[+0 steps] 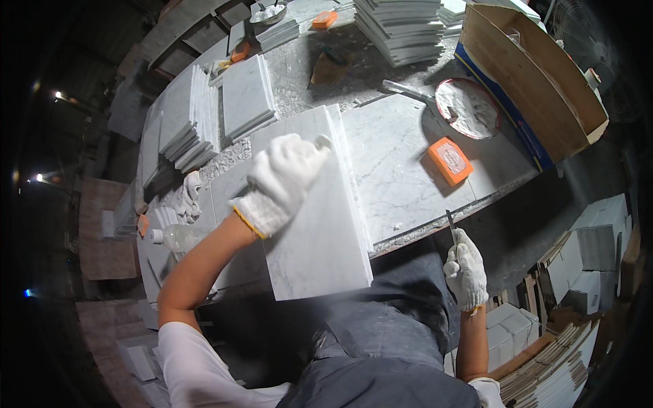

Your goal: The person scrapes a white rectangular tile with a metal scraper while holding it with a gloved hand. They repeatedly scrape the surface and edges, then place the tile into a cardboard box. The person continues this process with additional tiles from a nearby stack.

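Observation:
My left hand [282, 177], in a white knit glove with a yellow cuff, rests on the face of a white marble tile [320, 251]. Its fingers are curled, and whatever they may pinch near the tile's right edge is too small to make out. The tile lies on other tiles, its near end jutting past the table's front edge. Off the front of the table, my gloved right hand [466, 270] grips a tool with a narrow metal blade [450, 223] pointing up; the handle is hidden in the fist.
Marble slabs [401, 160] cover the table. An orange block [450, 161], a bowl of white paste [468, 109], a flat-bladed tool [407, 90] and an open cardboard box [530, 81] stand right. Tile stacks [187, 119] sit left, near a clear bottle [180, 236]. White cartons [510, 333] stand below right.

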Tool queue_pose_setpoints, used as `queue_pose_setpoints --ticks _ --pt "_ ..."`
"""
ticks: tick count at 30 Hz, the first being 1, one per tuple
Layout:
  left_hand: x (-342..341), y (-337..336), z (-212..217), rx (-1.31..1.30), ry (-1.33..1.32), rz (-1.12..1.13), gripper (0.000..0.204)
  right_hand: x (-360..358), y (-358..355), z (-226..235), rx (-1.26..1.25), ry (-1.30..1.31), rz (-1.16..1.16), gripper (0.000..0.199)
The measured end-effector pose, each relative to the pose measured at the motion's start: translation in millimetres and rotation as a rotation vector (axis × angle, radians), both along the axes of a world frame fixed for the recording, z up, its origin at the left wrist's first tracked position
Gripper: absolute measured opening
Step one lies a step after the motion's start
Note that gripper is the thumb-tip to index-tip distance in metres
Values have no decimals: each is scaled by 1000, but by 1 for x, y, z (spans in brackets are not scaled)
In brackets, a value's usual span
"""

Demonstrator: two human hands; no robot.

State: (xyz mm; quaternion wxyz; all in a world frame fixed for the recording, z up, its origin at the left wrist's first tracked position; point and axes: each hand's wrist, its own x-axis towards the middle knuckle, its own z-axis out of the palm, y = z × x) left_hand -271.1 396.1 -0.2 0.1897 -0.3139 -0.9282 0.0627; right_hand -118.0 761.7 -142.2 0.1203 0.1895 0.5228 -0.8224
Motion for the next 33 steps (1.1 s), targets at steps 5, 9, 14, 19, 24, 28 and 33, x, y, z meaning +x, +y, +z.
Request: queue_pose_setpoints --ticks 5,9,14,19,24,28,33 --pt "-36 3 22 6 -95 137 5 -7 -10 9 -50 45 23 47" --pt "-32 -8 3 -86 135 -23 7 -7 -12 13 -22 73 38 46" --pt "-37 -24 -3 245 -116 -260 12 -8 -14 12 -84 -44 -34 43" --pt "-36 -7 10 26 -101 28 9 -7 -12 13 -52 15 22 43" --pt "-17 0 21 64 -72 -103 11 -6 -13 10 -118 18 -17 43" --pt "-46 -20 14 42 -161 103 11 -7 -15 10 -45 52 46 47" --pt "-45 -35 -3 15 -48 -97 12 -8 -22 19 -21 44 26 46"
